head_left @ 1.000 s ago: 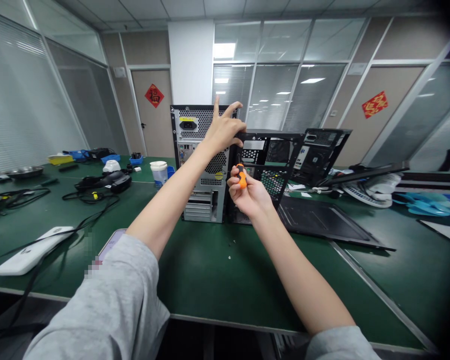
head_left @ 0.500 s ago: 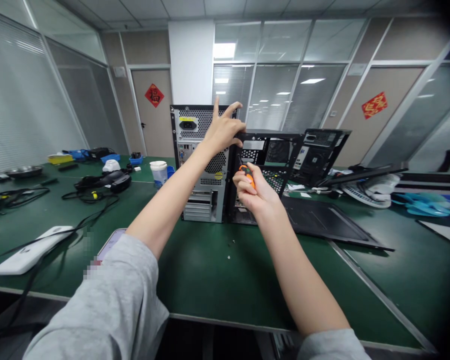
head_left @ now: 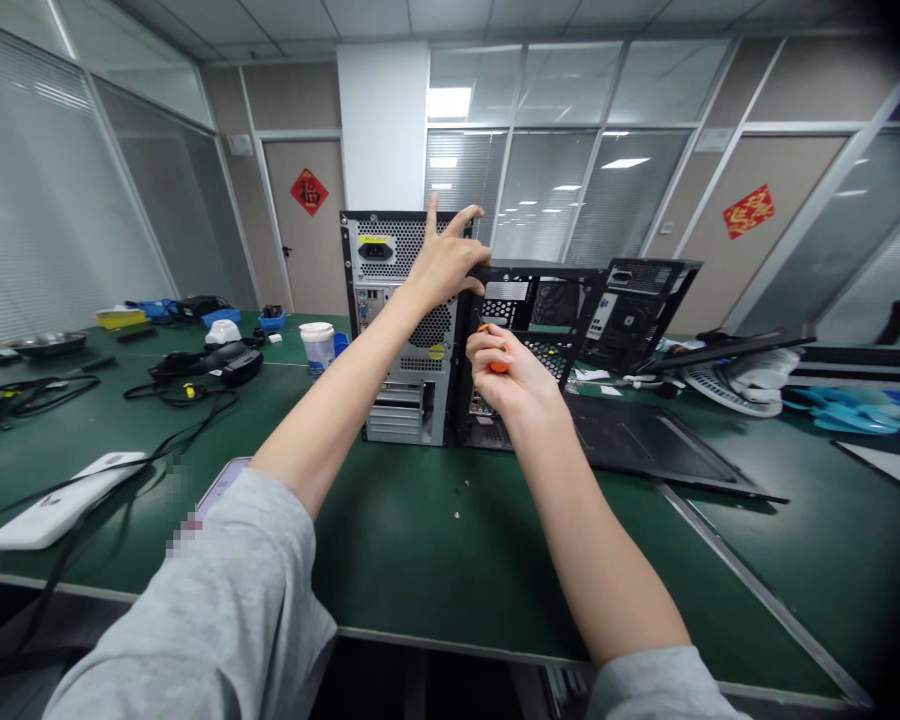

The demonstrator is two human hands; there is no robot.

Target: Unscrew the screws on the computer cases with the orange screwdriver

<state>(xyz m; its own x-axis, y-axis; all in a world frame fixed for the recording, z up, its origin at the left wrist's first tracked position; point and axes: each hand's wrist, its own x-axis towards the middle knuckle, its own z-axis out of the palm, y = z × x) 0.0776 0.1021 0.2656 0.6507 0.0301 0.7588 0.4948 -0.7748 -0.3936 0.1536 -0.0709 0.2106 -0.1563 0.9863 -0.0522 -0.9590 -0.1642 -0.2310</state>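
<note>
A computer case (head_left: pixel 399 410) stands upright on the green table, its rear panel facing me and its inside partly showing on the right. Against the upper right edge of this panel rests my left hand (head_left: pixel 446 262), open with its fingers spread. My right hand (head_left: pixel 514 375) is wrapped round the orange handle of a screwdriver (head_left: pixel 499 364), close to the right side of the panel. The thin dark shaft points up toward the case edge; whether its tip touches a screw I cannot tell. Small screws (head_left: pixel 457 515) lie on the table in front of the case.
A black side panel (head_left: pixel 667 450) lies flat to the right, with a second computer case (head_left: pixel 626 315) behind it. On the left are a white cup (head_left: pixel 317 348), a dark headset (head_left: pixel 232 362), cables and a white power bank-like block (head_left: pixel 64 505).
My right hand has rolled round with the screwdriver, so less of the handle shows. My left hand and the computer case have stayed where they were.
</note>
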